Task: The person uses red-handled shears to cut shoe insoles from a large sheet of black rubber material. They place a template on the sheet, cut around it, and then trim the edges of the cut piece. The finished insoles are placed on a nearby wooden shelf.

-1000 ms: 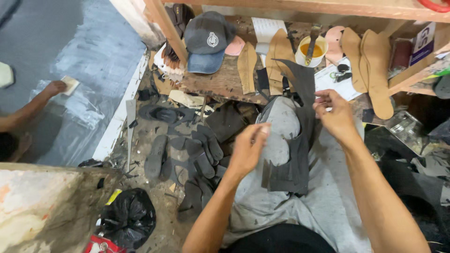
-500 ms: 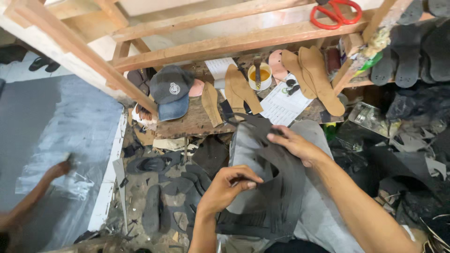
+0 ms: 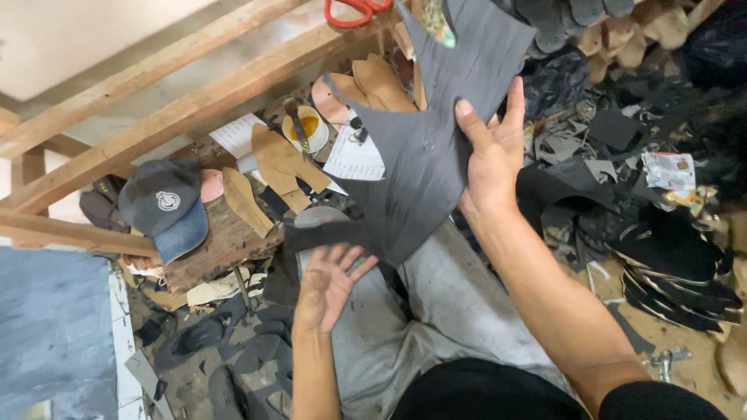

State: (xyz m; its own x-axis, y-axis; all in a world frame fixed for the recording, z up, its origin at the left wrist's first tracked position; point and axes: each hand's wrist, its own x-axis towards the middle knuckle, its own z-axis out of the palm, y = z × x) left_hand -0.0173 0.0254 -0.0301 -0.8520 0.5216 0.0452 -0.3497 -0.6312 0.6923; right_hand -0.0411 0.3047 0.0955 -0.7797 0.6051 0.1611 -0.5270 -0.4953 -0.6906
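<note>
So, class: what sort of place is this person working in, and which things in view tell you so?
Probably a small shoemaking workshop: tan sole cut-outs on the bench, stacked black soles, and a dark sheet held in the right hand.

Head camera, close, looking down at lap

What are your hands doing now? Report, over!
Right hand grips the dark rubber sheet, lifted up. Left hand open, fingers spread beneath the sheet's lower edge. Wooden beam and red scissors close above.

Large dark grey rubber sheet [image 3: 436,148], jaggedly cut with sole-shaped gaps, held raised and tilted above the lap.
</note>
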